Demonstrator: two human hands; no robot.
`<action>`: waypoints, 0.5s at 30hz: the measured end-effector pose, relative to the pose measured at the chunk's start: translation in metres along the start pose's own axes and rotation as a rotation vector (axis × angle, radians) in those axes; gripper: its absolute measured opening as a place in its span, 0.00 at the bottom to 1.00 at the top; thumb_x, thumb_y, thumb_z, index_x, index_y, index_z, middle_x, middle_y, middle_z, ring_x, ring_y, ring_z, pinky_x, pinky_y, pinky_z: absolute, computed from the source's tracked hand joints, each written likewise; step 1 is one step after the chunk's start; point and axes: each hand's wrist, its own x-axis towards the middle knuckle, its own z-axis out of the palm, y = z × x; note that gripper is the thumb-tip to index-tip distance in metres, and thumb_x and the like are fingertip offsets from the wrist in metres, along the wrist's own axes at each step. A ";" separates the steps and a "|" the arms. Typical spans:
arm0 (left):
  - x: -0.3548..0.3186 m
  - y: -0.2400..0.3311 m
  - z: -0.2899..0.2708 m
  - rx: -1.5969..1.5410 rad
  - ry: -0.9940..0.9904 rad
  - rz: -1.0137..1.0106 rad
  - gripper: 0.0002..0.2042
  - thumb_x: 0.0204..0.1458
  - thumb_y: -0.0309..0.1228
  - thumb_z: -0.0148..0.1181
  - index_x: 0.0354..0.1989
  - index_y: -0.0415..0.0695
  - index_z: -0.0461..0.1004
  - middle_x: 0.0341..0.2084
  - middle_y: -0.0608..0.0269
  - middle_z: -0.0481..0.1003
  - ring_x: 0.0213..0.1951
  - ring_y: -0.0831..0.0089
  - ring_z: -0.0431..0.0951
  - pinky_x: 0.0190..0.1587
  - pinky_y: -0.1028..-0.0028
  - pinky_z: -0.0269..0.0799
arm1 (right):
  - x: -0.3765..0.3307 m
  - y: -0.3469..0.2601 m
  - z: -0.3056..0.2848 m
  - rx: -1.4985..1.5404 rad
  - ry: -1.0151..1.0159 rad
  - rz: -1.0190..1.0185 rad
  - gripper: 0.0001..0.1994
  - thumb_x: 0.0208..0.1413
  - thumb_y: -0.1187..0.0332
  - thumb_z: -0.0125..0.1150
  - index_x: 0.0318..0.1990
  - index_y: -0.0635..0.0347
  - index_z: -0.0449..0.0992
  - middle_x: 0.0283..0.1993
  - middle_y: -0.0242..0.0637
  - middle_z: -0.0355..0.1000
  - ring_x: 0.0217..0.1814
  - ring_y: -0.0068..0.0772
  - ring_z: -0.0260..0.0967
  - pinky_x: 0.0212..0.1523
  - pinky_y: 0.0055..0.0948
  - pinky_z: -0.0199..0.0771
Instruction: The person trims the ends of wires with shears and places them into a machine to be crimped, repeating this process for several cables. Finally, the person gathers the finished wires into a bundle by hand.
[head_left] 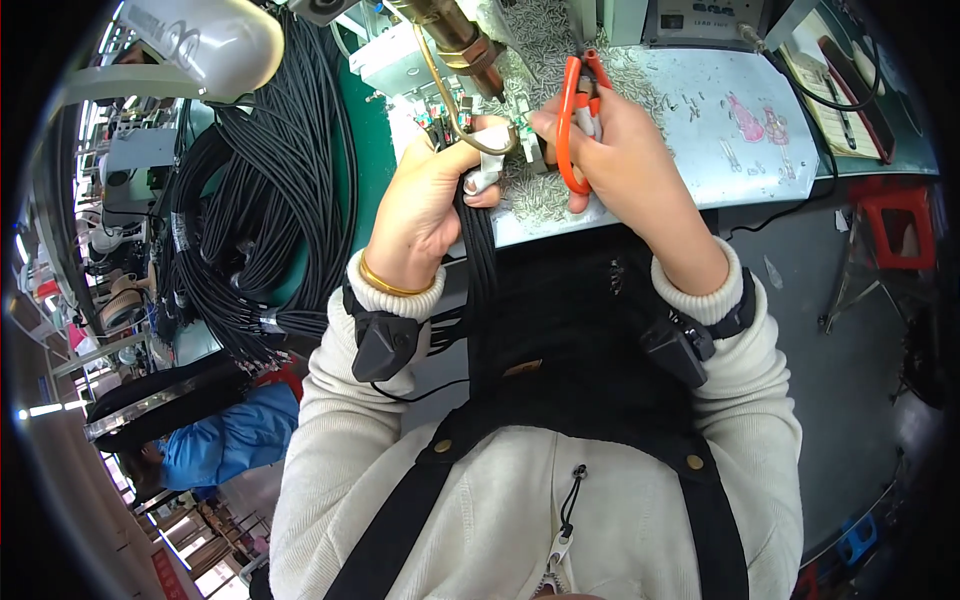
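Observation:
My left hand point(425, 200) is closed round the upper end of a bundle of black cables point(481, 255), which hangs over the table's front edge. White wrapping covers part of one finger. Small green and red wire ends point(436, 122) stick out above this hand. In my right hand point(632, 150) rests a pair of orange-handled pliers point(567, 125), its jaws hard to see. The thumb and forefinger of that hand reach a small metal block point(530, 140) beneath a brown metal machine tip point(468, 50). What those fingertips pinch is too small to make out.
Many tiny metal pieces point(535, 205) litter the white work plate point(725, 180). Coiled black cables point(265, 190) lie at the left, below a whitish lamp-like fixture point(215, 45). A notebook point(825, 95) and red stool point(900, 225) are at the right. A person in blue point(235, 435) sits at lower left.

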 end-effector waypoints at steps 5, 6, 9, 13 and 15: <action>0.002 0.006 -0.004 0.054 -0.044 -0.015 0.06 0.45 0.23 0.54 0.32 0.36 0.67 0.18 0.66 0.65 0.16 0.83 0.60 0.14 0.84 0.53 | 0.008 -0.005 -0.001 0.086 -0.133 0.105 0.10 0.50 0.66 0.53 0.32 0.65 0.66 0.19 0.30 0.61 0.11 0.16 0.56 0.10 0.16 0.57; 0.002 0.007 -0.003 0.071 -0.056 -0.018 0.07 0.46 0.23 0.53 0.33 0.36 0.66 0.19 0.65 0.64 0.17 0.82 0.59 0.14 0.84 0.52 | 0.008 -0.005 -0.001 0.114 -0.144 0.102 0.10 0.50 0.66 0.53 0.31 0.65 0.66 0.18 0.29 0.61 0.11 0.16 0.56 0.10 0.16 0.57; 0.001 0.006 -0.002 0.082 -0.018 0.001 0.06 0.46 0.23 0.53 0.32 0.36 0.66 0.18 0.65 0.64 0.16 0.83 0.59 0.14 0.85 0.52 | 0.005 -0.008 0.002 0.113 -0.110 0.117 0.09 0.50 0.66 0.53 0.31 0.65 0.66 0.18 0.29 0.60 0.11 0.16 0.55 0.10 0.16 0.57; 0.000 0.003 0.000 0.089 0.024 0.049 0.06 0.44 0.22 0.56 0.30 0.38 0.67 0.18 0.67 0.66 0.15 0.85 0.60 0.14 0.85 0.53 | 0.006 -0.007 0.003 0.097 -0.084 0.127 0.09 0.50 0.66 0.53 0.31 0.64 0.66 0.18 0.28 0.60 0.11 0.15 0.55 0.10 0.16 0.57; 0.000 0.002 0.001 0.090 0.037 0.070 0.06 0.43 0.22 0.57 0.30 0.38 0.68 0.18 0.67 0.67 0.14 0.85 0.60 0.14 0.85 0.53 | 0.005 -0.007 0.003 0.090 -0.081 0.127 0.09 0.50 0.66 0.52 0.31 0.64 0.66 0.18 0.28 0.60 0.11 0.15 0.55 0.11 0.16 0.57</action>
